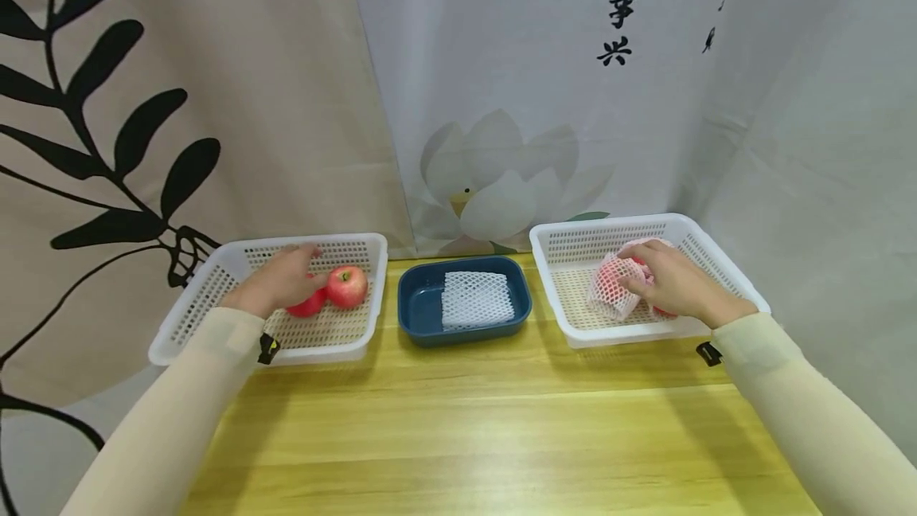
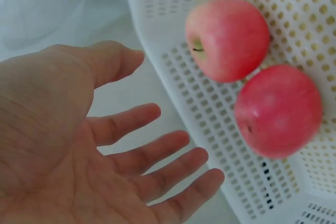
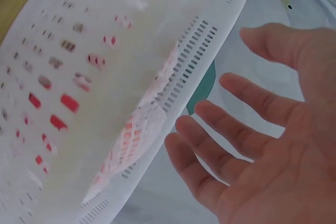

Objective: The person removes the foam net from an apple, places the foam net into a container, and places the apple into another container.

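My left hand (image 1: 281,281) hovers over the left white basket (image 1: 368,245), its fingers spread and holding nothing. Two red apples lie in that basket, one (image 1: 347,287) beside the fingers and another (image 1: 308,307) partly hidden by the hand. Both apples show whole in the left wrist view, apart from the hand. Over the right white basket (image 1: 548,249), my right hand (image 1: 677,281) is held with relaxed, parted fingers. Below it lie red apples in white foam net sleeves (image 1: 614,283), partly covered by the hand; their number cannot be told. The right wrist view shows the palm without anything in it.
Between the baskets stands a dark blue tray (image 1: 526,293) holding a flat white foam net (image 1: 476,299). A wooden table (image 1: 466,420) carries all three containers. Behind them hangs a printed curtain (image 1: 494,62).
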`<state>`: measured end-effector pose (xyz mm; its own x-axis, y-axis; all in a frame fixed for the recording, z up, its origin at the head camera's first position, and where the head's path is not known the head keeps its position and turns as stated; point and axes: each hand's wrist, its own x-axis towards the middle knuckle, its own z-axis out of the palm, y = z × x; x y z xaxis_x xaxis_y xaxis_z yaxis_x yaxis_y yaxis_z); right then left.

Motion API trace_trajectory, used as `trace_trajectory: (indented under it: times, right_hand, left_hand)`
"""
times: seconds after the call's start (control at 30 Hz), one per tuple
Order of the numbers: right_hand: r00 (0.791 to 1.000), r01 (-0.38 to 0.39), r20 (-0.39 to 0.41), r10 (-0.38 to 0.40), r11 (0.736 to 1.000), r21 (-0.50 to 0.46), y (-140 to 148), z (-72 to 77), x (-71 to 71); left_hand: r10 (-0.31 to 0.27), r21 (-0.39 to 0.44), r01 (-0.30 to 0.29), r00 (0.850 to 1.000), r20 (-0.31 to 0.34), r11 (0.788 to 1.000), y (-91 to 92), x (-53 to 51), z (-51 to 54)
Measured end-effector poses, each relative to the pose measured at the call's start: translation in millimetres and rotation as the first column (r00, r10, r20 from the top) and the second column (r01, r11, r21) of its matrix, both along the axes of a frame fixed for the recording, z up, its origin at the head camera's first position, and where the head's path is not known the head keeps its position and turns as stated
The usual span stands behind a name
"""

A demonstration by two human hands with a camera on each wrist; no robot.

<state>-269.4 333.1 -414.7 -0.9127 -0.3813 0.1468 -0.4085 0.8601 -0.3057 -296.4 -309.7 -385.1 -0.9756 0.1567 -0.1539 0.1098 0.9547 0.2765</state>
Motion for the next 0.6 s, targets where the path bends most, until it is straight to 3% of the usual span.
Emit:
trace_trajectory:
  times: [0.37,0.6]
  right_hand:
    - [0.995,-0.083,0.056,0.079,0.993,0.078,4,6.5,-12.5]
    - [0.989,-0.125,0.094,0.114,0.985,0.115,6,7.5,-18.6]
  left_hand:
    - [-0.064,0.053,0.071,0.990,-0.128,0.996,32.2,29.0,5.3]
    - [-0.106,0.084,0.130,0.962,-0.250,0.988,55.2,43.0,1.6]
